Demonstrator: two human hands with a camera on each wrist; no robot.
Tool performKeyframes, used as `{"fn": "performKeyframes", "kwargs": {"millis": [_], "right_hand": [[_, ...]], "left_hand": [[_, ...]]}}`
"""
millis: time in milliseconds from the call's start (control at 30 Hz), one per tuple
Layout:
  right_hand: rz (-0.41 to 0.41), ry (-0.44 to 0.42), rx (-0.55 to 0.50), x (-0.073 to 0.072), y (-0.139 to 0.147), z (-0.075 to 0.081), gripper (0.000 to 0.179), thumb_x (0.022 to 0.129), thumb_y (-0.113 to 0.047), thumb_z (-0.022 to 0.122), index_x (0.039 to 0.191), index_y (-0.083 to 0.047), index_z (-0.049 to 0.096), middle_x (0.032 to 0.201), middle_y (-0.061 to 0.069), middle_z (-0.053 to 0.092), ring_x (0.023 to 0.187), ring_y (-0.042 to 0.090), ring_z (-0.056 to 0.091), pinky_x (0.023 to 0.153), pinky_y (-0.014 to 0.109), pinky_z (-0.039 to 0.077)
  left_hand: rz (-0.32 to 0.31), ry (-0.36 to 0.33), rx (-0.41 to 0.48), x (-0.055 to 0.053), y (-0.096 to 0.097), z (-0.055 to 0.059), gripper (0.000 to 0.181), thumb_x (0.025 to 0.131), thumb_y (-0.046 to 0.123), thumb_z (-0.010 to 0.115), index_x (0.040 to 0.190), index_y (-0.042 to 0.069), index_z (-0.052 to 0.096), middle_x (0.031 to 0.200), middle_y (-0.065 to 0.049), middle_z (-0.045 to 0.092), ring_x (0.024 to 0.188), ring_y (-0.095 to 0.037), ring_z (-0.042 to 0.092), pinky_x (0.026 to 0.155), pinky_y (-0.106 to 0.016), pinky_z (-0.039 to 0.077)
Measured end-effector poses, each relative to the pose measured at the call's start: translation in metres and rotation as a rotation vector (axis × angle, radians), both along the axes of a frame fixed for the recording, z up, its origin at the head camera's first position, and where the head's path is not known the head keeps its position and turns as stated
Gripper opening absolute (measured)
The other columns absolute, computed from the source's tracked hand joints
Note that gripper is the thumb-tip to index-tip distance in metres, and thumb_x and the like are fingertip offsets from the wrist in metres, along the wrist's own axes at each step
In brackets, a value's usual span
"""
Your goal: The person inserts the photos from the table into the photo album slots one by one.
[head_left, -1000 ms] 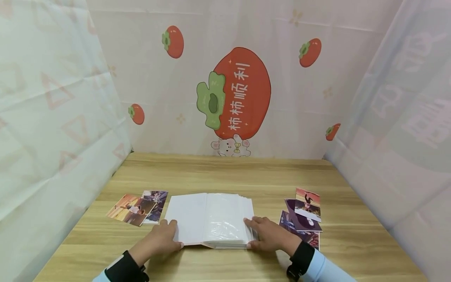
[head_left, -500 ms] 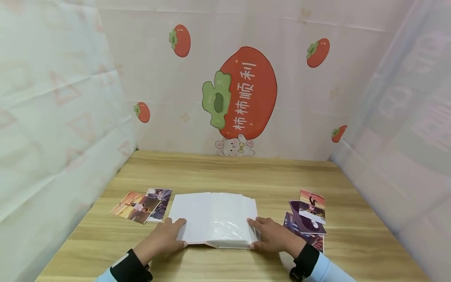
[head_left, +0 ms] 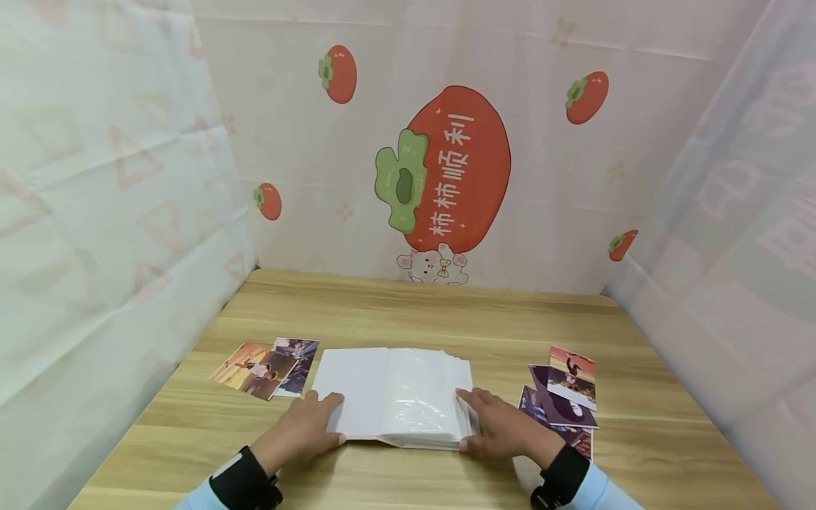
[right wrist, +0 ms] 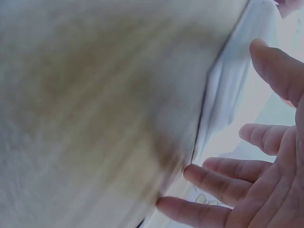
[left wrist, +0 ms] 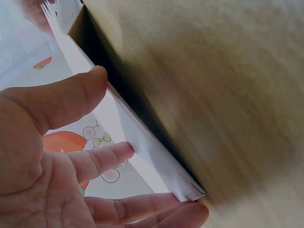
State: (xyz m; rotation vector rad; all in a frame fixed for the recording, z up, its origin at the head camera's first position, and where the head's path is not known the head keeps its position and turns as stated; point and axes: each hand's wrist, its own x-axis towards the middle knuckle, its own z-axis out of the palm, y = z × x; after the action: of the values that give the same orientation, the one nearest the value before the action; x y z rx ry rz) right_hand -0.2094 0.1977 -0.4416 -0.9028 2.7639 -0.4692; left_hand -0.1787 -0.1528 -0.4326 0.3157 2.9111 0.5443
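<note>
An open photo album (head_left: 353, 389) lies on the table, with a blank white inner cover on the left and a stack of shiny clear pocket pages (head_left: 417, 400) on the right. My left hand (head_left: 302, 428) is at the cover's lower left corner, index finger over the white surface and thumb along the near edge. In the left wrist view the cover's edge (left wrist: 142, 130) runs past fairly straight, spread fingers. My right hand (head_left: 503, 426) touches the right side of the pages, its index fingertip on top. Spread fingers line the album's edge (right wrist: 232, 90) in the right wrist view.
Two overlapping picture cards (head_left: 255, 370) lie left of the album on the wooden table (head_left: 414, 304). Several more cards (head_left: 571, 375) are fanned beyond my right hand, the lowest partly covered. White printed cloth (head_left: 306, 142) encloses the back and sides.
The head view has turned slightly, so everything appears shifted to the right. My left index finger has moved from the cover's edge onto the white surface. The right hand keeps its place.
</note>
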Motion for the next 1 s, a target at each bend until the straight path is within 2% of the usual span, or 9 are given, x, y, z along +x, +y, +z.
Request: {"fn": "performKeyframes", "kwargs": {"millis": [233, 467, 833, 1000], "right_hand": [[-0.042, 0.032, -0.057, -0.002, 0.011, 0.010, 0.077, 0.082, -0.045, 0.067, 0.141, -0.007, 0.037, 0.136, 0.033, 0.034, 0.119, 0.048, 0.038, 0.089, 0.059, 0.037], [-0.132, 0.133, -0.055, -0.010, 0.035, 0.025, 0.072, 0.083, -0.036, 0.069, 0.141, -0.006, 0.037, 0.138, 0.031, 0.033, 0.120, 0.048, 0.038, 0.088, 0.059, 0.037], [-0.225, 0.242, -0.063, -0.032, 0.091, 0.033, 0.062, 0.085, -0.020, 0.068, 0.132, 0.009, 0.041, 0.128, 0.039, 0.039, 0.114, 0.051, 0.042, 0.085, 0.059, 0.039], [-0.371, 0.192, -0.021, -0.045, 0.117, 0.027, 0.064, 0.085, -0.023, 0.066, 0.130, 0.015, 0.039, 0.123, 0.039, 0.044, 0.109, 0.052, 0.044, 0.083, 0.059, 0.039]], "left_hand": [[0.000, -0.028, 0.038, -0.002, -0.002, 0.001, 0.065, 0.071, 0.030, 0.078, 0.125, 0.005, 0.053, 0.103, -0.024, 0.049, 0.087, -0.041, 0.050, 0.075, -0.056, 0.043], [-0.017, -0.025, 0.048, -0.004, -0.004, 0.001, 0.064, 0.070, 0.029, 0.079, 0.124, 0.005, 0.054, 0.100, -0.023, 0.046, 0.085, -0.039, 0.048, 0.071, -0.054, 0.043], [-0.022, -0.004, 0.042, -0.003, -0.003, 0.002, 0.063, 0.070, 0.029, 0.080, 0.123, 0.005, 0.055, 0.095, -0.021, 0.046, 0.082, -0.037, 0.049, 0.068, -0.051, 0.044], [-0.027, -0.006, 0.035, -0.003, -0.003, 0.002, 0.063, 0.071, 0.031, 0.079, 0.123, 0.005, 0.055, 0.096, -0.021, 0.046, 0.081, -0.036, 0.048, 0.069, -0.051, 0.044]]}}
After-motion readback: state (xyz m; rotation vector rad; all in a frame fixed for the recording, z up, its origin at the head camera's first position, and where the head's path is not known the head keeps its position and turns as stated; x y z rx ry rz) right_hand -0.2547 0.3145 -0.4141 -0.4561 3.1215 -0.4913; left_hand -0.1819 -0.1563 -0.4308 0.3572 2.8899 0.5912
